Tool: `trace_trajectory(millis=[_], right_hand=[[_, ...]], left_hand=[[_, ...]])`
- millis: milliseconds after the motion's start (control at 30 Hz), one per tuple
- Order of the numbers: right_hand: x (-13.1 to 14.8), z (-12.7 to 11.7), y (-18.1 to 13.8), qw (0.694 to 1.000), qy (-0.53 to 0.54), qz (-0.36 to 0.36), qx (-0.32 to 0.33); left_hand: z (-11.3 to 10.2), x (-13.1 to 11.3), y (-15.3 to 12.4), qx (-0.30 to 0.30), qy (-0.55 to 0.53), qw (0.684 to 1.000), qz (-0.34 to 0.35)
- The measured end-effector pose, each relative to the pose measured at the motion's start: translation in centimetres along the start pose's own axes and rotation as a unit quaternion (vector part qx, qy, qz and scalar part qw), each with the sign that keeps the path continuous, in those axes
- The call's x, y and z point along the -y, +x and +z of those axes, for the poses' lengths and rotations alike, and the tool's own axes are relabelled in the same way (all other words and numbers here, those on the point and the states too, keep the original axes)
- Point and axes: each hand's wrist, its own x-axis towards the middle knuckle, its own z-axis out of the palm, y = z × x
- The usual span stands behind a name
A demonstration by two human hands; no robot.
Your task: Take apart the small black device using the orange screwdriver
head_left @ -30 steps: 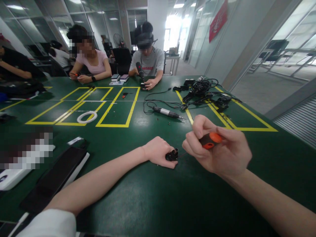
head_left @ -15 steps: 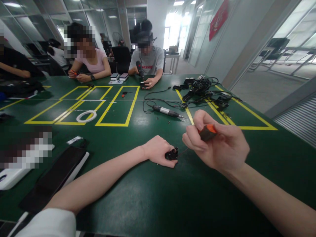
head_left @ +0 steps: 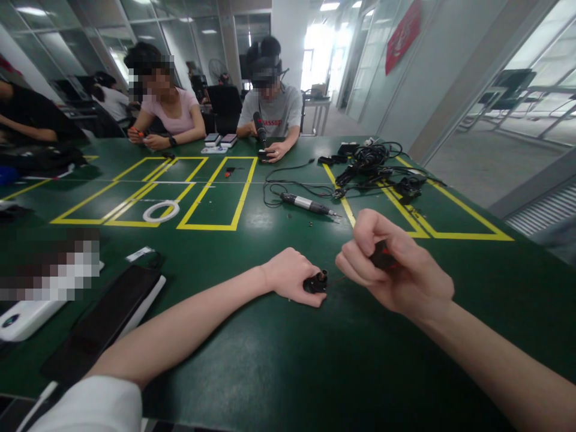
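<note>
On the green table (head_left: pixel 252 354), my left hand (head_left: pixel 292 276) is closed around a small black part (head_left: pixel 316 283) with a short round tube sticking up. Most of that part is hidden by my fingers. My right hand (head_left: pixel 396 264) is raised to the right of it, with its fingers wrapped round the black-and-orange handle of a screwdriver (head_left: pixel 381 254). The thin shaft points left toward the black part. Whether its tip touches the part I cannot tell.
Beyond my hands lies a grey electric screwdriver (head_left: pixel 306 204) on a cord. Tangled black cables (head_left: pixel 369 162) are at the back right. A white ring of tape (head_left: pixel 161 211) and a black pouch (head_left: pixel 105 318) lie to the left. Across the table, a co-worker (head_left: pixel 270 114) holds a power tool.
The screwdriver handle has turned in my right hand, so less of its orange end shows. My left hand keeps its hold on the black part. The view has shifted slightly.
</note>
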Motion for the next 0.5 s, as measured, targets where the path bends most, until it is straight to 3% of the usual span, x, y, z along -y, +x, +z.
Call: trace_trajectory(millis=[133, 267, 500], right_hand=[[-0.3, -0.2, 0.0, 0.993, -0.103, -0.007, -0.054], [0.4, -0.3, 0.0, 0.960, -0.261, 0.014, -0.102], [2.5, -0.9, 0.1, 0.813, -0.580, 0.041, -0.037]], left_hand=[[-0.1, -0.1, 0.1, -0.001, -0.006, 1.000, 0.004], [0.0, -0.1, 0.1, 0.000, -0.004, 1.000, 0.005], [0.3, -0.1, 0.3, -0.005, -0.003, 1.000, 0.011]])
